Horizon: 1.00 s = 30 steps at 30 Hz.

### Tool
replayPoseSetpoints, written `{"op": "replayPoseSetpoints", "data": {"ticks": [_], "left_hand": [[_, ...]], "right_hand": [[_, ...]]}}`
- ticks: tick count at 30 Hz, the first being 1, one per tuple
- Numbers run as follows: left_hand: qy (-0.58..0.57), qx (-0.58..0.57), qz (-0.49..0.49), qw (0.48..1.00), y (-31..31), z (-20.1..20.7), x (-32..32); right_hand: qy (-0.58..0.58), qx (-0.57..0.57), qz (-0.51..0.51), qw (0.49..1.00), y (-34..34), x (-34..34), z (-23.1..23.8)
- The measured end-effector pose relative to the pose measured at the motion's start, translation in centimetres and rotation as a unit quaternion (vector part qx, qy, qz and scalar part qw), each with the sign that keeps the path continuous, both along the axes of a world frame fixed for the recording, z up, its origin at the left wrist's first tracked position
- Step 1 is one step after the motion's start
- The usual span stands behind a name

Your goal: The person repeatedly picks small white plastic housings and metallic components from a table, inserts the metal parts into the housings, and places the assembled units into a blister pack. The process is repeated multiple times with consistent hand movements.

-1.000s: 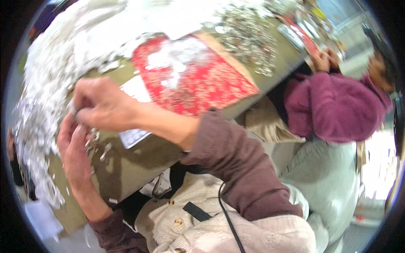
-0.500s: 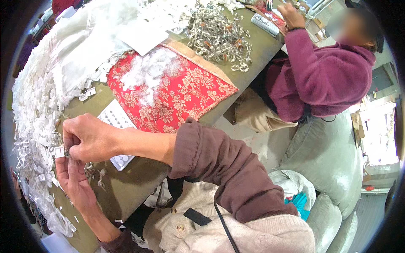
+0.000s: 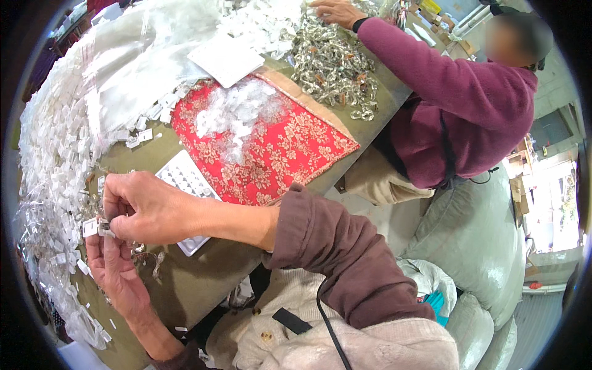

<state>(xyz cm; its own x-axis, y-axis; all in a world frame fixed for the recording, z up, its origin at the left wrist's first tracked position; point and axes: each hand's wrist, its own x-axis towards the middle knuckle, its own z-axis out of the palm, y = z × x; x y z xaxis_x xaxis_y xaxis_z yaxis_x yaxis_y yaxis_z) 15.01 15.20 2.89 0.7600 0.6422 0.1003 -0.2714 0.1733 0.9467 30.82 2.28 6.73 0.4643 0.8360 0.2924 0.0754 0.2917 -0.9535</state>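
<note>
My left hand is palm up at the left of the table, its fingertips closed on a small white card. Coming in from the right, my right hand is closed in a pinch at the card's edge. A tiny shiny piece shows between the two hands; its kind is too small to make out. Partly behind my right wrist lies a white tray with rows of small grey and white pieces. A few small shiny bits lie on the table beside my left hand.
A heap of small white cards and clear packets runs along the left. Beyond the tray, a red floral cloth bears clear flakes. Behind it are a white sheet and a pile of shiny loops. A co-worker in purple sits at right.
The co-worker's hand has come down and reached left over the far piles. My hands keep their pinch at the card; the tiny shiny piece shows more. The whole view has shifted slightly.
</note>
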Motion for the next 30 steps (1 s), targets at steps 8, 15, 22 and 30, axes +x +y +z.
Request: {"op": "replayPoseSetpoints", "data": {"ticks": [8,15,22,30], "left_hand": [[-0.055,-0.014,0.035,0.998,-0.3,0.2,-0.2],[-0.037,0.007,0.039,0.999,0.1,0.0,-0.1],[-0.035,-0.001,0.021,0.999,-0.5,0.4,0.0],[0.008,-0.013,0.044,0.999,-2.5,1.9,0.8]], "right_hand": [[-0.028,0.015,-0.018,0.999,0.0,-0.5,-0.2],[-0.029,0.028,-0.03,0.999,0.4,-0.4,-0.8],[-0.043,0.022,-0.043,0.998,0.2,0.0,-0.8],[-0.031,-0.063,-0.021,0.997,-0.2,-0.1,0.0]]}}
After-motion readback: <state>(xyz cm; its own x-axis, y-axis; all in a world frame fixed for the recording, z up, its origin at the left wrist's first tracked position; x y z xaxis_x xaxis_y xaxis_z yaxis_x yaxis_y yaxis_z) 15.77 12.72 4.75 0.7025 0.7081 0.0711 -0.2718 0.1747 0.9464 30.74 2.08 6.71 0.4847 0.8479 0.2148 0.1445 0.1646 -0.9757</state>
